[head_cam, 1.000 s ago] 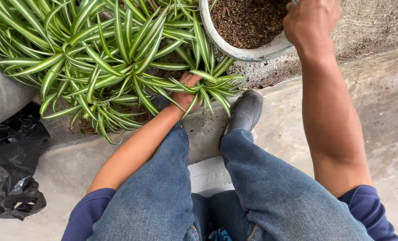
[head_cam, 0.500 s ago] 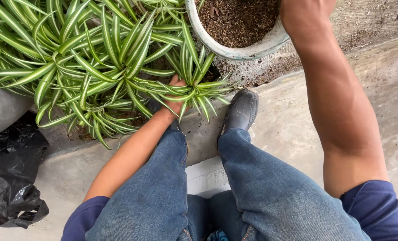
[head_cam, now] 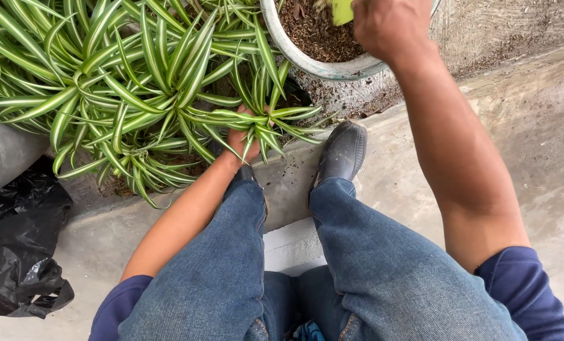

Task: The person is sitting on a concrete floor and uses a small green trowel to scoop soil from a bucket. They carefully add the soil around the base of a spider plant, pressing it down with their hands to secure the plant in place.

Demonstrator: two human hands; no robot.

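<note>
My left hand (head_cam: 239,139) reaches into a green-and-white striped spider plant (head_cam: 130,88) and closes around a small leaf tuft (head_cam: 263,123) at its right edge. Leaves hide most of the fingers. My right hand (head_cam: 389,28) is over a pale round pot (head_cam: 307,63) filled with brown soil (head_cam: 313,31), gripping a yellow-green object (head_cam: 342,11) that is only partly visible at the top edge. I am crouched, with my jeans-clad knees (head_cam: 332,265) below both arms.
A dark shoe (head_cam: 342,151) rests on the concrete step (head_cam: 534,126) just below the pot. A crumpled black plastic bag (head_cam: 16,252) lies at the lower left. A grey curved surface (head_cam: 4,151) stands at the left edge.
The view has shifted, so pot and plant sit lower in frame. A yellow-green object now shows in my right hand. My left hand stays in the leaves.
</note>
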